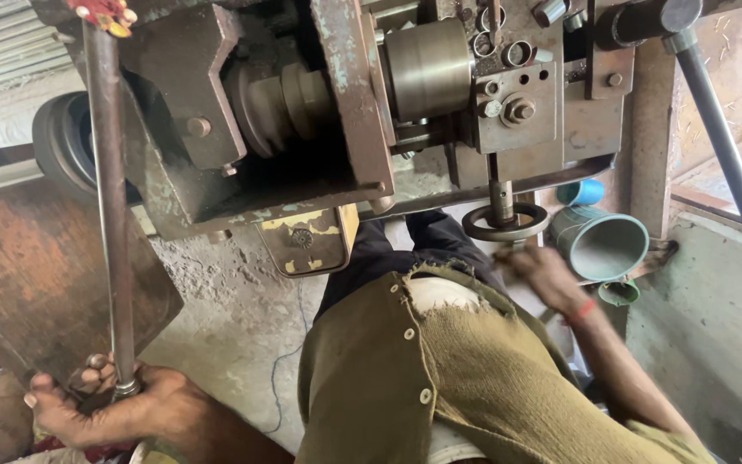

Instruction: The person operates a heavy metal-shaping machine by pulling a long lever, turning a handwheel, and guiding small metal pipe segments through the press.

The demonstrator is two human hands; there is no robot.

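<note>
My left hand (105,404) is at the bottom left, closed around the lower end of a long rusty metal lever rod (112,206) that runs up to the top of a heavy, worn machine (337,112). My right hand (543,273), slightly blurred and with a red band at the wrist, reaches forward. Its fingers are curled on the near rim of a small round handwheel (505,225) that hangs on a vertical shaft under the machine's tool block (517,103). A smooth steel cylinder (427,69) sits in the machine to the left of that block.
A teal plastic mug (599,243) and a blue cup (584,192) stand just right of the handwheel. A long grey lever (723,146) slants down the right side. A rusty plate (36,275) leans at the left, near a dark pulley wheel (62,142). My olive shirt (440,378) fills the bottom centre.
</note>
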